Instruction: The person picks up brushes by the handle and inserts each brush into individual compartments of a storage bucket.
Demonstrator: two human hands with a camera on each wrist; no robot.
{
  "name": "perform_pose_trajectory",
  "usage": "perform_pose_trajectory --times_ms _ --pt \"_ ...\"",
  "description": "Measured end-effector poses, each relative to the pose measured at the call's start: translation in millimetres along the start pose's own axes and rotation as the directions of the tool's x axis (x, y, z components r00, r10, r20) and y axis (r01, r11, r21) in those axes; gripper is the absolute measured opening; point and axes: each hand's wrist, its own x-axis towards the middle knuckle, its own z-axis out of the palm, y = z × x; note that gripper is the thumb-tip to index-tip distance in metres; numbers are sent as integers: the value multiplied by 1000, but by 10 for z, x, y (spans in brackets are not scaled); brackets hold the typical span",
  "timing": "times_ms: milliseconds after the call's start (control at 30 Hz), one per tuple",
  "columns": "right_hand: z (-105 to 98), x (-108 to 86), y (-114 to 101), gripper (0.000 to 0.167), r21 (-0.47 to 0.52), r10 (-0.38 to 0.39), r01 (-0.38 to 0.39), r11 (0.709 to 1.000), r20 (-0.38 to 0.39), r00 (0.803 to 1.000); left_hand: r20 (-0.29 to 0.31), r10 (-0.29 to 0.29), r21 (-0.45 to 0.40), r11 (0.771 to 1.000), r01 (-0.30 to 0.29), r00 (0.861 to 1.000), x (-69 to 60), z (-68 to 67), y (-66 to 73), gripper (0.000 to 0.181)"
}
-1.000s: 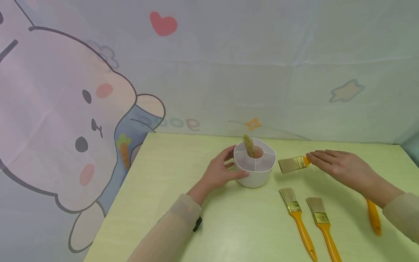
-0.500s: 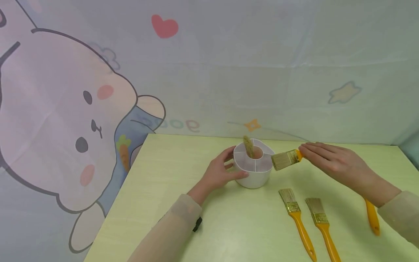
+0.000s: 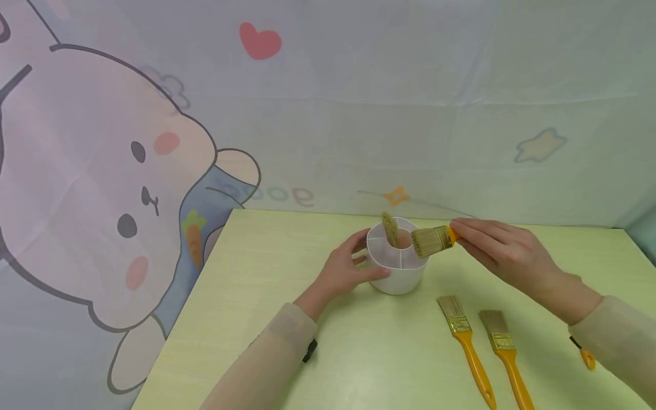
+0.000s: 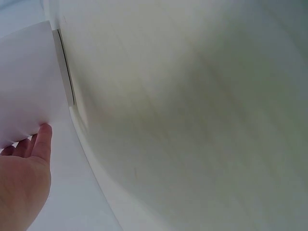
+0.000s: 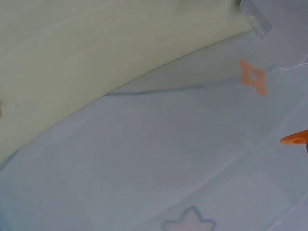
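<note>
My left hand holds a round white divided organizer from its left side, thumb along the near wall. In the left wrist view, the fingers of that hand press the organizer's white wall. One paintbrush leans in the organizer, bristles up. My right hand pinches another paintbrush by its orange handle, bristles pointing left over the organizer's right rim. Most of that handle is hidden behind the fingers; the right wrist view catches an orange tip at its edge.
Two paintbrushes, one at the left and one at the right, lie on the pale yellow table in front. A further orange handle shows under the right forearm. A cartoon-printed cloth hangs behind the table.
My right hand has moved left with the paintbrush, from beside the organizer to over its right rim. The left hand and the organizer have stayed in place.
</note>
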Motion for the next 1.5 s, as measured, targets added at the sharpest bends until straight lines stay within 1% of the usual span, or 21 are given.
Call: perform_pose_trajectory --times_ms 133,267,367,433,500,533,600,667,733,767,833,867,900,933,967,1000,1133,1200,1233,1333,1500 --pt "47 23 -50 44 18 71 -71 997 -4 997 0 2 -7 1000 -2 1000 7 10 -5 97" --pt "88 24 -84 48 28 165 -165 986 18 986 -2 5 -17 1000 -5 1000 12 21 -9 97" --pt "113 28 -117 51 49 254 -255 966 23 967 -3 6 -18 1000 -6 1000 13 25 -8 97" --pt "125 39 -146 53 105 322 -323 941 24 946 -2 9 -16 1000 -9 1000 12 27 -6 97" --pt "131 58 -177 54 196 401 -401 895 44 915 -1 16 -16 1000 -16 1000 12 28 -4 97" --pt "135 70 -194 49 247 437 -436 865 55 898 0 18 -17 1000 -18 1000 10 27 -1 97" --pt "141 97 -228 36 354 506 -503 789 92 858 -1 22 -15 1000 -22 1000 10 26 3 97" --pt "141 124 -264 24 434 563 -560 705 137 815 -2 23 -16 1000 -23 1000 10 24 9 97" --pt "149 140 -301 28 527 602 -590 611 175 779 -2 19 -14 1000 -19 1000 8 21 15 97" --pt "153 144 -318 29 577 617 -597 557 193 763 -3 18 -12 1000 -18 1000 8 21 17 97" --pt "159 150 -350 30 651 654 -616 443 235 719 -2 15 -10 1000 -15 1000 8 20 17 97" --pt "164 146 -361 29 690 666 -613 385 252 702 -2 14 -9 1000 -14 1000 7 20 16 97" --pt "173 142 -370 28 717 680 -612 335 266 684 -2 13 -7 1000 -13 1000 6 21 17 97" --pt "182 136 -377 28 740 688 -607 291 280 670 -2 12 -6 1000 -12 1000 5 22 17 97" --pt "190 133 -385 28 750 700 -612 252 295 650 -2 10 -5 1000 -10 1000 4 21 17 96" --pt "199 127 -391 28 756 709 -616 220 310 634 -3 11 -4 1000 -11 1000 2 20 17 96" --pt "246 98 -419 27 767 721 -623 154 344 602 -5 11 -2 1000 -11 1000 -2 18 21 96" --pt "266 84 -438 26 760 729 -636 133 360 582 -6 11 0 1000 -11 1000 -2 16 22 96" --pt "278 74 -447 26 755 733 -644 126 366 573 -4 9 1 1000 -9 1000 -2 16 23 96" --pt "315 35 -475 25 746 737 -657 107 384 556 1 5 3 1000 -5 1000 -2 13 27 96" --pt "375 -39 -500 25 741 736 -666 87 403 544 7 -7 7 1000 7 1000 5 7 25 97"
